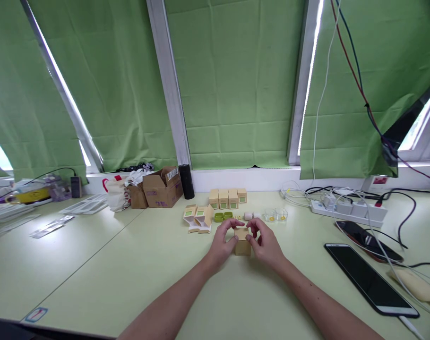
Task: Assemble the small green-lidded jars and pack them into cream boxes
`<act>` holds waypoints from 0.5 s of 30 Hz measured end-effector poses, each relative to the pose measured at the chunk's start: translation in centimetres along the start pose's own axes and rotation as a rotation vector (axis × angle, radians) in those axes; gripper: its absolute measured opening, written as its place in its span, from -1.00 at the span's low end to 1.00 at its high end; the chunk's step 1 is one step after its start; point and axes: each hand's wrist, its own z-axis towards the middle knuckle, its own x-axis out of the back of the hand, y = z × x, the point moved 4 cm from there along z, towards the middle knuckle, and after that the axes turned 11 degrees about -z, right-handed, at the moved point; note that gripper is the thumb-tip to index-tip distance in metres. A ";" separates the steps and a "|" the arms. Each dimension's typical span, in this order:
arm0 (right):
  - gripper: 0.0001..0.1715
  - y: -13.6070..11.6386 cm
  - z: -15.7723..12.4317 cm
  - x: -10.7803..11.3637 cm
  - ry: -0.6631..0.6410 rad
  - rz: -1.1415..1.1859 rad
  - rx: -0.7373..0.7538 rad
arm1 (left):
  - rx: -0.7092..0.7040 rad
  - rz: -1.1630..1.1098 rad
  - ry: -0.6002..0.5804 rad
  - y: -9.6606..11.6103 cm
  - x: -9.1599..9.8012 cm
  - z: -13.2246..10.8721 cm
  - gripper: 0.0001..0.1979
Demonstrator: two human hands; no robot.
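Holding box w/ L hand, R hand

Tan, it's tan on the small square cardboard box! Green squares pop on those tan upright cardboard boxes, olive-green gleams from the small rectangular containers, solid green (what a match!) fills the fabric blinds, and purple print marks the brown cardboard carton!

Office-like workroom; long table; power strip
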 end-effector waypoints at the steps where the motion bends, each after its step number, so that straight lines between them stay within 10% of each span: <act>1: -0.77 0.0 0.0 0.0 0.000 0.000 0.000 | -0.002 0.005 0.001 0.0 0.0 0.0 -0.64; 15: -0.75 0.0 0.1 -0.1 0.001 0.001 0.024 | 0.017 -0.011 -0.009 -0.1 -0.2 0.0 -0.56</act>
